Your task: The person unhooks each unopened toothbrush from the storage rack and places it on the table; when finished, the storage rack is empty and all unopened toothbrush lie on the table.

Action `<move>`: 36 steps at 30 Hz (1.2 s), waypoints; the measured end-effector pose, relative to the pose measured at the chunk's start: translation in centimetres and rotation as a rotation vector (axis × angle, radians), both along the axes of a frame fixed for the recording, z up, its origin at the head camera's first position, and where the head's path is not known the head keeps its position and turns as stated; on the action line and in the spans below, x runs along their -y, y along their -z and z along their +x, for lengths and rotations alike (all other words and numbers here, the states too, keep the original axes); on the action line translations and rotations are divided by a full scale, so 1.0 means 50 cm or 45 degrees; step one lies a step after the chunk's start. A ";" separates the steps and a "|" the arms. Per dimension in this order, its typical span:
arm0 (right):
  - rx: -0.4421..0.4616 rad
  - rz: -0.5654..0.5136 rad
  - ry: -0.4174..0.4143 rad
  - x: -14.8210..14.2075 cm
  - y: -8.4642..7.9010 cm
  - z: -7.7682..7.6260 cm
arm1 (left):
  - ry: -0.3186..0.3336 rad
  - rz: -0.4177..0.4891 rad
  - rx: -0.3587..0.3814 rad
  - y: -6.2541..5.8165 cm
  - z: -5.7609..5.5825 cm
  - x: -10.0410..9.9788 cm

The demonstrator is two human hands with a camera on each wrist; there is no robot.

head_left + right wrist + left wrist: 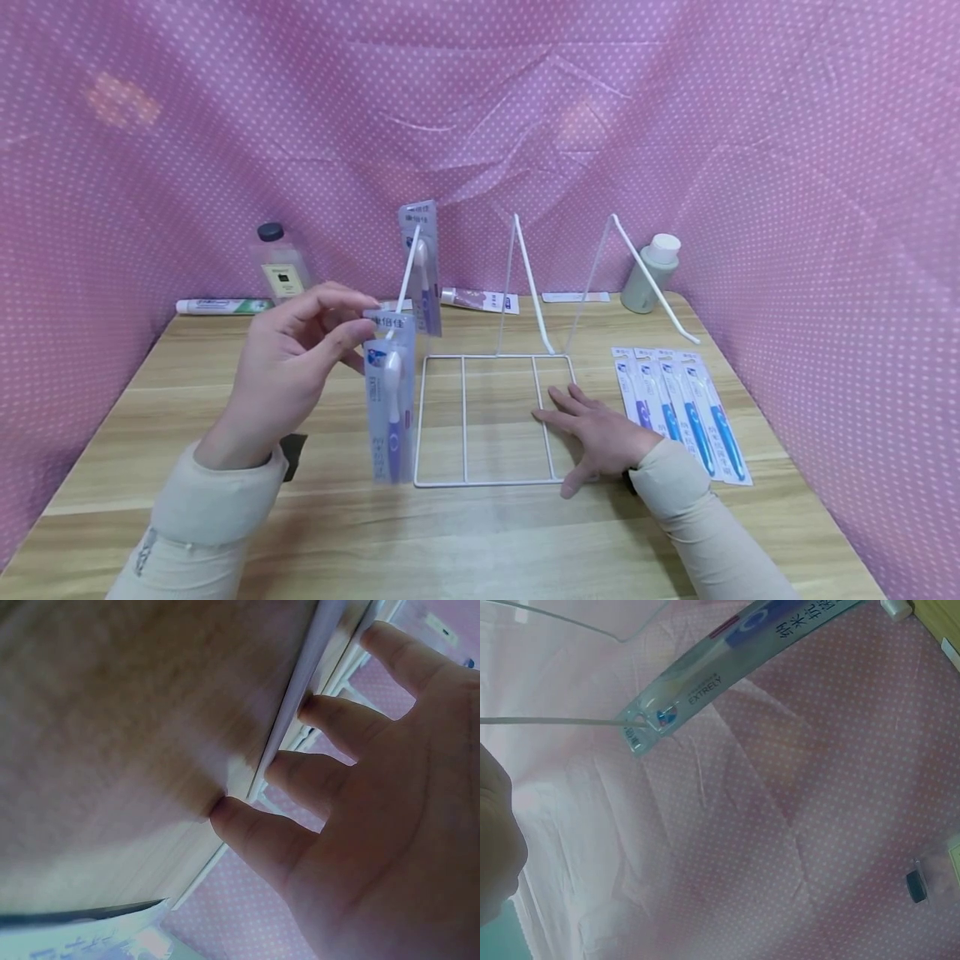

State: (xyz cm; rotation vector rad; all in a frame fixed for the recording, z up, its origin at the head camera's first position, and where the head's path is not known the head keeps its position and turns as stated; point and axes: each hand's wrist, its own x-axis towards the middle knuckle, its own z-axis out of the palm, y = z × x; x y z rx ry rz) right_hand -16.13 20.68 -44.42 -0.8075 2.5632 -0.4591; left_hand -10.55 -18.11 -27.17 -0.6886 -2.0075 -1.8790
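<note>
My left hand (281, 375) pinches the top of a packaged toothbrush (390, 408) with a purple handle between thumb and fingers. That package hangs upright at the front end of the left prong (407, 271) of a white wire rack (464, 425). Farther back on this prong hangs another packaged toothbrush (429, 283), whose header the prong passes through in the left wrist view. Fingers spread, my right hand (603, 433) rests at the right side of the rack's base, its fingertips (289, 769) touching the wire and the wooden table.
Several packaged toothbrushes (682, 408) lie in a row at the right. Two more prongs (531, 283) rise from the rack. Along the back are a black-capped bottle (285, 267), a green bottle (648, 279), a toothpaste tube (225, 307) and a brown-and-white tube (480, 300). Pink dotted cloth surrounds the table.
</note>
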 end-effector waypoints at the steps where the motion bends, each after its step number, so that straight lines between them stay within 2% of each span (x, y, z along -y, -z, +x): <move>1: 0.001 0.000 0.001 0.000 0.000 0.000 | 0.003 0.005 0.007 -0.001 0.001 0.000; 6: 0.005 -0.001 0.004 -0.002 0.002 0.001 | 0.017 0.068 0.024 -0.004 0.011 0.005; 13: 0.005 -0.008 -0.003 -0.004 0.006 0.000 | 0.108 0.278 -0.025 -0.007 0.021 0.042; 17: -0.007 -0.008 -0.013 -0.003 0.008 -0.002 | 0.133 0.378 -0.036 -0.009 0.015 0.071; 19: -0.012 -0.009 -0.019 -0.003 0.008 -0.002 | 0.110 0.392 -0.014 -0.007 0.008 0.085; 24: -0.014 -0.010 -0.019 -0.002 0.003 -0.003 | 0.009 0.366 0.109 0.011 -0.027 0.114; 28: -0.010 -0.001 -0.020 -0.002 0.005 -0.003 | -0.045 0.346 0.234 0.042 -0.067 0.127; 36: 0.007 0.000 -0.007 -0.003 0.003 -0.005 | -0.027 0.373 0.477 0.118 -0.152 0.135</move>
